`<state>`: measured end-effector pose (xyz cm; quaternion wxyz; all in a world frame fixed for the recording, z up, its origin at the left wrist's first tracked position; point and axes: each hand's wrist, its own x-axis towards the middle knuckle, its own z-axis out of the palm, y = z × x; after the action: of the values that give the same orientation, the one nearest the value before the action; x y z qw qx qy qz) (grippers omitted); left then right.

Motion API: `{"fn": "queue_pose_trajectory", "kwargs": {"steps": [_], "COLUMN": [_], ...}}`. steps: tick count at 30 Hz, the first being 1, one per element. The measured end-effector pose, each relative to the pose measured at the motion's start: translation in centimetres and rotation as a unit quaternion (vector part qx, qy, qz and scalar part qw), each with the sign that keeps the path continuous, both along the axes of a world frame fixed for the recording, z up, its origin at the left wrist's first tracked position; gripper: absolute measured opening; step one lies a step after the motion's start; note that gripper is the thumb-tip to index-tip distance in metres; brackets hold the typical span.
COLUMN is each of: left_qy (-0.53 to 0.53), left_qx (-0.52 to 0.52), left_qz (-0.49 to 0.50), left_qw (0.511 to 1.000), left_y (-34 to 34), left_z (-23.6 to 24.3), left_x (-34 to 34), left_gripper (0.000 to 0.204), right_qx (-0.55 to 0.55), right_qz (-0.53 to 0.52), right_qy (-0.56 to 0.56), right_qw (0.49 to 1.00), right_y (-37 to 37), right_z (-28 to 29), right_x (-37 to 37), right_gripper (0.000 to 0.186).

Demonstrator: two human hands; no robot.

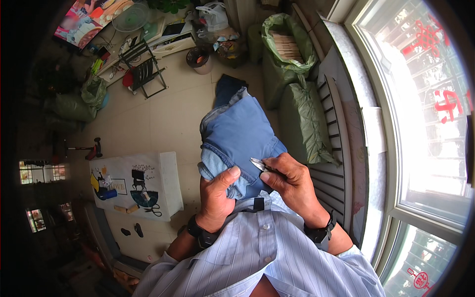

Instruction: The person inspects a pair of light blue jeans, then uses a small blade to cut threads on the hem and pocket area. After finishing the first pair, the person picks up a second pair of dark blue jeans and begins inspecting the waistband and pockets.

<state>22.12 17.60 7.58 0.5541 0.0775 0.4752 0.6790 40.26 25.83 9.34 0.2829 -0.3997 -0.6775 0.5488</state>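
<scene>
Far left, top: lit flat rectangular screen [89, 24]. Below it, on the pale tiled floor [178, 116], a tool with a black head, apparently a hammer [95, 148], lies near a white rectangular low table [170, 188]. On the table: a blue cylinder [106, 194], a round dark disc [144, 198] and black-handled scissors [153, 210] close to the front edge. A pair of dark slippers [138, 230] sits on the floor below. Farther back stands a black metal-framed folding chair [143, 74]; right of it, a dark round bin [199, 60].

Centre: the left hand [217, 195], black band at the wrist, grips the blue fabric garment [240, 123]. Thumb lies flat on top, by the turned-back light-blue edge; the fingers beneath are hidden. Garment is held up in front of the wearer's striped shirt [247, 237], its lower part bunched.

Right of this, the right hand [289, 180], also banded, pinches small silver-bladed snips [258, 165] between thumb and forefinger. Blades point up-left over the garment; contact with cloth: cannot tell.

Right side: an open green woven sack [287, 47] of pale wooden sticks, a second green sack [304, 123] in front, a white slatted radiator [336, 133], then a bright white-framed window [391, 123] with red markings.
</scene>
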Motion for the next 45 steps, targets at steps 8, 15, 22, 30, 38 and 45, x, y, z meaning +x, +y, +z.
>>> {"fn": "queue_pose_trajectory", "kwargs": {"steps": [8, 15, 22, 30, 38, 45], "left_qy": [-0.006, -0.005, -0.020, -0.009, -0.008, -0.015], "left_qx": [0.011, 0.018, 0.041, 0.010, 0.007, 0.014], "left_qz": [-0.006, 0.001, 0.010, 0.007, 0.005, 0.003], "left_qw": [1.000, 1.000, 0.999, 1.000, 1.000, 1.000], "left_y": [-0.1, -0.3, -0.2, -0.8, -0.9, -0.7], "left_z": [0.0, 0.3, 0.9, 0.7, 0.5, 0.4], "left_x": [0.0, 0.1, 0.2, -0.1, -0.1, 0.0], "left_gripper": [0.052, 0.061, 0.056, 0.062, 0.059, 0.060], "right_qx": [0.001, -0.039, -0.251, -0.078, -0.040, -0.057], "right_qz": [-0.012, -0.019, -0.050, 0.006, 0.022, 0.020], "right_qy": [0.013, 0.045, 0.165, 0.060, 0.028, 0.026], "right_qw": [1.000, 0.998, 0.953, 0.995, 0.999, 0.998], "right_y": [-0.3, -0.5, -0.9, -0.5, -0.3, -0.2], "right_z": [-0.1, -0.4, -0.7, -0.2, -0.2, -0.2], "right_x": [-0.1, 0.0, 0.4, 0.5, 0.6, 0.7], "right_gripper": [0.025, 0.019, 0.012, 0.024, 0.025, 0.024]}}
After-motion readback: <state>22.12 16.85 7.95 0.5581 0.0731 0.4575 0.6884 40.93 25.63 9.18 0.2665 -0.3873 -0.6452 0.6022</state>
